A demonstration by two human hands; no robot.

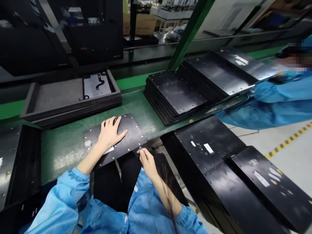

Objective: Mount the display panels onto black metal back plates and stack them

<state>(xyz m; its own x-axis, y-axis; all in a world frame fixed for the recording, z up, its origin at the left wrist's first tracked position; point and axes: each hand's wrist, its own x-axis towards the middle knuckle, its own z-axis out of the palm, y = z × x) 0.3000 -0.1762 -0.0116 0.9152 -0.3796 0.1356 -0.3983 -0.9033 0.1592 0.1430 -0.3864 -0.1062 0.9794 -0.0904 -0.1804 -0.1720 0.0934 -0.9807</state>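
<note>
A black metal plate with small holes along its edges lies on the green belt in front of me. My left hand rests flat on the plate, fingers spread. My right hand is at the plate's near right corner, fingers pinched round a small thin thing whose tip touches the plate's edge; I cannot make out what it is. Both my sleeves are light blue.
A stack of black plates sits to the right on the belt, with more plates beyond. A dark tray with a foam insert lies behind. Black panels are stacked at my right. A person's blue sleeve reaches in from the right.
</note>
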